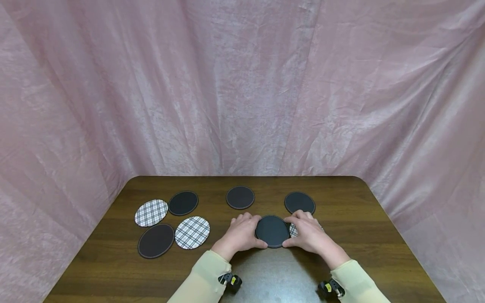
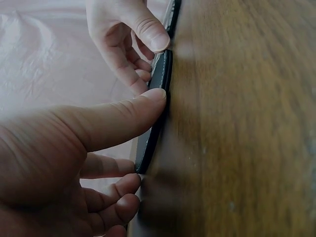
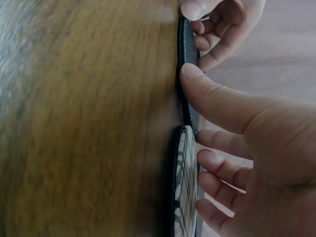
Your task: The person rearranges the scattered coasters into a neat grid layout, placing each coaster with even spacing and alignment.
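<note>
Both hands grip a round black coaster (image 1: 272, 231) with a stitched edge, low over the table. My left hand (image 1: 241, 234) has it by the left side, thumb at the near edge and index finger at the far edge. Opposite, my right hand (image 1: 308, 232) pinches the right side between thumb and index finger. Beneath the right hand lies a plaid coaster (image 3: 185, 182), mostly hidden in the head view; the other right fingertips are right at its face. Just beyond the right hand is another black coaster (image 1: 299, 202).
A dark brown coaster (image 1: 240, 197) lies at the back middle of the wooden table (image 1: 363, 219). On the left, two plaid coasters (image 1: 192, 232), a black one (image 1: 183, 203) and a brown one (image 1: 156, 241) sit close together. A pink curtain (image 1: 242, 92) hangs behind the table.
</note>
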A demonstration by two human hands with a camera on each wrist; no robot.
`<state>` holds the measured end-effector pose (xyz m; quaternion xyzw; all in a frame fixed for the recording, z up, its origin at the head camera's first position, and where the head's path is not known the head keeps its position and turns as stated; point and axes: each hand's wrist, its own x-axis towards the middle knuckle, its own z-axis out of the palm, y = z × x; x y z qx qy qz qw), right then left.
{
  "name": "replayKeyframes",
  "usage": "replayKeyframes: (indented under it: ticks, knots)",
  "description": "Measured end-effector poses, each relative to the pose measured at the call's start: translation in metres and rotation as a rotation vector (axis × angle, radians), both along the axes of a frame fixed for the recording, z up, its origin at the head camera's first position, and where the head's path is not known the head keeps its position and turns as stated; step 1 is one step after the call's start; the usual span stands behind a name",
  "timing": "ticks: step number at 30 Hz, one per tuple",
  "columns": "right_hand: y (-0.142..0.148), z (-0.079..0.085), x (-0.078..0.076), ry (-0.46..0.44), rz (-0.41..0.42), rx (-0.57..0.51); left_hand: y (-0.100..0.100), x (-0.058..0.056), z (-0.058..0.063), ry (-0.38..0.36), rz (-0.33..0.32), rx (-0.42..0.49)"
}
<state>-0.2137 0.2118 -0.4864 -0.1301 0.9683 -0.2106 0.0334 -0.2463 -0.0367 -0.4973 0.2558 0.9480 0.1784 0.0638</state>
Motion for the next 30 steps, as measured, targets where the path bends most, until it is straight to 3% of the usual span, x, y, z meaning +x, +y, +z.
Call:
replayKeyframes:
  ticks: [30]
  knots:
    - [-0.0001, 0.0013, 0.0012, -0.007, 0.013, 0.003, -0.0029, 0.0021, 0.0002, -0.015, 0.012, 0.022]
